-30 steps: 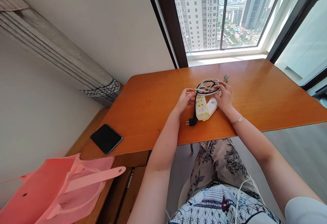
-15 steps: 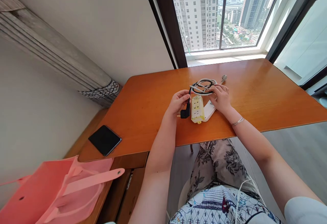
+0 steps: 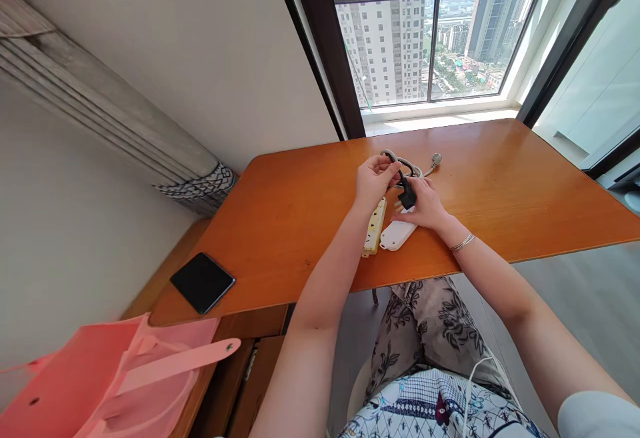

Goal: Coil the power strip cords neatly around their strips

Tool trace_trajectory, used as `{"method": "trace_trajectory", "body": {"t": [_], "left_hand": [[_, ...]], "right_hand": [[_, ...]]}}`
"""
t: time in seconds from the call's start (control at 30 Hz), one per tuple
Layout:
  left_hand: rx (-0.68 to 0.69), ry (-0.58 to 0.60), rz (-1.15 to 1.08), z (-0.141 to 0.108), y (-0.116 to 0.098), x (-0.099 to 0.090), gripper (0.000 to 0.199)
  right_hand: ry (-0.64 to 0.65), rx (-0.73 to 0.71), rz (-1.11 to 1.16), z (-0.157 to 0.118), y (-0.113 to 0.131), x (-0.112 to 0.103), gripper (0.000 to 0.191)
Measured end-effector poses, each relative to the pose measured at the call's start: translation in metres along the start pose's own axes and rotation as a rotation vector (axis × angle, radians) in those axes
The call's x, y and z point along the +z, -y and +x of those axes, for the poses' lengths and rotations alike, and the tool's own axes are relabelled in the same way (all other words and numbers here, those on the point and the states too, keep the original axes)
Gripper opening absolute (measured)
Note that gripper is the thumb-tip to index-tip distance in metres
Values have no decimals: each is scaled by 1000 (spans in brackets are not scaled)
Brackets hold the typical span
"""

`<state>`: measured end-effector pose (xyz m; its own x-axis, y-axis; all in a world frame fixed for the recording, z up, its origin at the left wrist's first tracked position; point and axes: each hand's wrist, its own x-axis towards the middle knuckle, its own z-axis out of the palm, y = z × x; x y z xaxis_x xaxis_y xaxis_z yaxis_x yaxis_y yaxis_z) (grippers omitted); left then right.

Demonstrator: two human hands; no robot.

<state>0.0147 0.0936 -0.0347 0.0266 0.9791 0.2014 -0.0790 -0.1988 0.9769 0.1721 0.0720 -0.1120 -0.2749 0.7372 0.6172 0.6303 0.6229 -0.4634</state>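
My left hand (image 3: 377, 181) pinches the black cord just behind its black plug (image 3: 407, 198), which hangs over the right hand's thumb side with its prongs showing. My right hand (image 3: 427, 205) is closed around the upper part of a white power strip (image 3: 396, 234); its fingertips lie close to the cords. To the left lies a yellowish power strip (image 3: 373, 230) with sockets facing up, partly behind my left wrist. Beyond the hands is a loose coil of cord (image 3: 415, 170), partly hidden by my left hand. A light grey plug (image 3: 436, 159) sticks out to its right.
A black tablet (image 3: 203, 283) lies on the left of the wooden table (image 3: 295, 211). At the lower left is an open pink bag (image 3: 85, 371) with a strap. A window (image 3: 400, 45) stands behind the table, and a curtain (image 3: 115, 105) hangs at the left.
My left hand has moved right and away from me, carrying the black plug across from the left of the yellowish strip to over the white one. Both strips have shifted slightly left and nearer.
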Motion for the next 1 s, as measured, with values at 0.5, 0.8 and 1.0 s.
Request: {"method": "trace_trajectory", "body": {"t": [0.5,0.8,1.0], "left_hand": [[-185,-110,-67,-2,38,-22,44],[-334,19,-228,-6,40,-17,21],[-227,92,-80,-11,48,-10,23]], "right_hand": [[-231,130,353,-6,-19,11,79],[-91,-29,354,-3,-1,-2,70],[-173,-35,641,-5,6,-1,72]]}}
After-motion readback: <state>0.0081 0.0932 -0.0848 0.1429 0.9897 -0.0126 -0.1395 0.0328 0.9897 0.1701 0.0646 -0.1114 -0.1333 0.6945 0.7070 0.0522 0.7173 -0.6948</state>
